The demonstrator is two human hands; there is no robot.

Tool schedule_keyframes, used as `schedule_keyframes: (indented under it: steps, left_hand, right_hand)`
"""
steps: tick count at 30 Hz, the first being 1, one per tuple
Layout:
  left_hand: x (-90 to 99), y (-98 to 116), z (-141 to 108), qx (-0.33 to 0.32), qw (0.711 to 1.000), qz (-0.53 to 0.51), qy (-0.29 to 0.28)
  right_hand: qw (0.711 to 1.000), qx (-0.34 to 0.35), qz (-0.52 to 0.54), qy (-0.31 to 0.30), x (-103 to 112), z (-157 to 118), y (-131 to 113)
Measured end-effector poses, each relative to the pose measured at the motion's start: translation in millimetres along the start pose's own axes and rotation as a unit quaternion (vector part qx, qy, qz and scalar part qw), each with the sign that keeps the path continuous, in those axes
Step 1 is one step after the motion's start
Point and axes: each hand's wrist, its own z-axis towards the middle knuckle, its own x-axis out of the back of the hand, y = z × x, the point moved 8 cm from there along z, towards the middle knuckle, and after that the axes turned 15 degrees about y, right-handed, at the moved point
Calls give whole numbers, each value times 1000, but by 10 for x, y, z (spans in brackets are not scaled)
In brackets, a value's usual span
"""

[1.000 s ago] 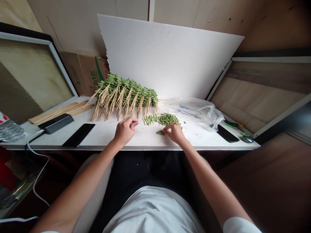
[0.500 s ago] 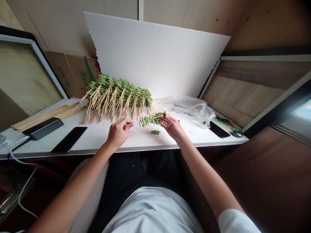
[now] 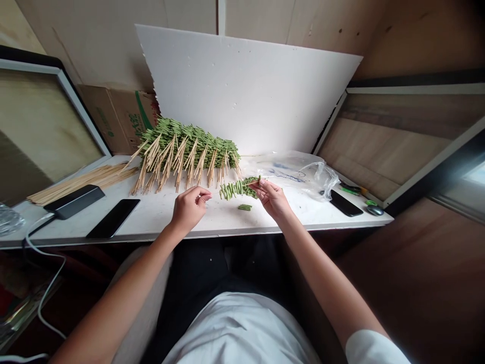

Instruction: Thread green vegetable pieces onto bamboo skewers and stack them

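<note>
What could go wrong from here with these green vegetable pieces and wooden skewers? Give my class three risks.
1. The right hand is close to the row of green vegetable pieces, seemingly skewered; a slip might prick it on a tip I cannot make out.
2. The left smartphone lies near the front edge of the table; a nudge could knock it off.
3. The heap of loaded skewers is piled high and might slide if bumped.

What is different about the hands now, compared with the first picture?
The right hand has moved from the small green bundle forward to the row of green pieces; its grip now pinches one green stick. The left hand stays closed near the row's other end; bundle and skewer stack stayed.
</note>
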Motion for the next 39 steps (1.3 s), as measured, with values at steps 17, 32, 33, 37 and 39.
schedule_keyframes:
  steps: [17,32,33,37,39]
  left_hand:
    - [27,65,-54,-22,999,16,34]
    - [-148,25,-227,51,998,-25,15]
    - [-147,36,-225,51,998,-29,17]
    - [-70,65,-143,44,998,-33,33]
    - [-20,35,-87,44,998,-22,41]
  right_hand:
    - [996,14,38,76,-105,-185,126]
    - [992,0,23,123,-118,-299,381]
    - [992,-4,19,127,-129,-314,398]
    - [996,2,1,88,-199,-315,299]
    - [996,45,-46,55,-186,-258,154]
